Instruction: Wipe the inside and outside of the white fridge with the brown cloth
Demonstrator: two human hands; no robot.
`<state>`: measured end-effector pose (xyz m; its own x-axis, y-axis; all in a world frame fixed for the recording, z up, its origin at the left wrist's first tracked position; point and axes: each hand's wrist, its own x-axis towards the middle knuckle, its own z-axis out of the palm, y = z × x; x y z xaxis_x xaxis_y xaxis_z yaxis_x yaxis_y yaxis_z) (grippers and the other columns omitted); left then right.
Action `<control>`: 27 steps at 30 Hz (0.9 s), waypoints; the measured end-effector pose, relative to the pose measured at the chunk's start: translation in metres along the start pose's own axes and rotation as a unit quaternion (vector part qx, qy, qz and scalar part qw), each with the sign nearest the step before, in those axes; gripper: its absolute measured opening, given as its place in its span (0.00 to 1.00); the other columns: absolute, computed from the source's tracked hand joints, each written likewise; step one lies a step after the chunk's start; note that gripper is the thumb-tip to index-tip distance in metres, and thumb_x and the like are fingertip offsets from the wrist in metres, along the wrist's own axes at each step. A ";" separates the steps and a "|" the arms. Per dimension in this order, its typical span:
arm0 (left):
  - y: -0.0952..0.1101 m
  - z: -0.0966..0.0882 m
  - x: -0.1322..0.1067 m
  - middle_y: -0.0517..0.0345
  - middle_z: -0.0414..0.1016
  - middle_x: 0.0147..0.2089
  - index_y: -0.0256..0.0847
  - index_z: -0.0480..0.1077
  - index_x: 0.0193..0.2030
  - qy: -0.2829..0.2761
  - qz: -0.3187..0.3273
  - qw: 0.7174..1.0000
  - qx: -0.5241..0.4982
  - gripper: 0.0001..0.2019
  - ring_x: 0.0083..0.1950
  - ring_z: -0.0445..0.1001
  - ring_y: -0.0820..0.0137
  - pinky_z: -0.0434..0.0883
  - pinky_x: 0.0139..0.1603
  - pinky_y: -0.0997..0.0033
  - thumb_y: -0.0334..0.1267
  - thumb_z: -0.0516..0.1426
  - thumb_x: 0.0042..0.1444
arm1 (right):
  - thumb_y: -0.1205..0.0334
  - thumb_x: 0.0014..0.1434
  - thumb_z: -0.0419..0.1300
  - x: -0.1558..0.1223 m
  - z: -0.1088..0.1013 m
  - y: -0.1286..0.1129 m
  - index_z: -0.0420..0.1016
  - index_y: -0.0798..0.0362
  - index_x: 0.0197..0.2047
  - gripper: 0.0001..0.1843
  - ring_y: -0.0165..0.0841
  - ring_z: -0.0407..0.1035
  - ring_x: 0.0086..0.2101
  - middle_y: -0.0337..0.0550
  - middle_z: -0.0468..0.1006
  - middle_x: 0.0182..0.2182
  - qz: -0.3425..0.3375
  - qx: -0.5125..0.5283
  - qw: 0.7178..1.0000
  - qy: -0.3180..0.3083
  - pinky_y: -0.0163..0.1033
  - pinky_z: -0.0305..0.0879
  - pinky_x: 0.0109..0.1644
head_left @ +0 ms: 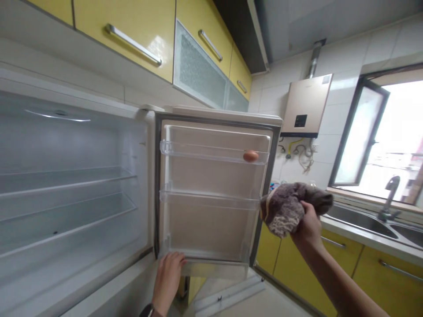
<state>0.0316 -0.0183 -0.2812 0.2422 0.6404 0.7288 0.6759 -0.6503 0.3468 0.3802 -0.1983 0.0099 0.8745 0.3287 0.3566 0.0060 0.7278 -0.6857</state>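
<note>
A fridge stands open in front of me, its door (214, 193) swung out to the right. My left hand (169, 275) rests on the door's bottom inner edge, fingers curled over it. My right hand (307, 229) is raised to the right of the door and is closed on a bunched brown-grey cloth (291, 207). A single brown egg (250, 156) lies in the door's top clear shelf. The other door shelves look bare.
The fridge cabinet (66, 185) at left has glass shelves with nothing on them. Yellow wall cupboards (132, 26) hang overhead. At right are a steel sink with tap (390, 198), a window, a wall water heater (306, 105) and yellow base cabinets (346, 264).
</note>
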 end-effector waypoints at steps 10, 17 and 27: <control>-0.011 0.010 -0.003 0.53 0.82 0.44 0.43 0.81 0.43 0.015 0.018 1.000 0.017 0.12 0.47 0.79 0.58 0.74 0.53 0.53 0.33 0.54 0.63 | 0.60 0.56 0.58 0.046 0.113 -0.033 0.73 0.49 0.60 0.27 0.50 0.61 0.65 0.53 0.68 0.64 -0.623 -0.423 0.633 -0.180 0.60 0.61 0.66; -0.015 0.016 -0.007 0.53 0.83 0.46 0.44 0.80 0.46 0.016 0.022 0.999 0.045 0.11 0.51 0.79 0.58 0.72 0.58 0.52 0.32 0.56 0.63 | 0.64 0.55 0.61 -0.002 0.173 -0.034 0.69 0.45 0.67 0.35 0.51 0.55 0.67 0.51 0.66 0.66 -0.667 -0.505 0.481 -0.262 0.62 0.47 0.70; 0.022 -0.012 0.005 0.56 0.78 0.40 0.43 0.77 0.38 -0.057 -0.037 0.998 0.011 0.12 0.46 0.74 0.61 0.69 0.54 0.54 0.29 0.52 0.64 | 0.53 0.67 0.51 -0.083 0.283 -0.034 0.64 0.42 0.69 0.28 0.50 0.72 0.48 0.53 0.77 0.53 -0.543 -0.542 0.485 -0.419 0.52 0.65 0.52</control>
<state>0.0396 -0.0348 -0.2630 0.2685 0.7295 0.6291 0.7090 -0.5918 0.3836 0.1705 -0.0802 0.1835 -0.4318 0.5656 0.7026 0.8917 0.1505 0.4268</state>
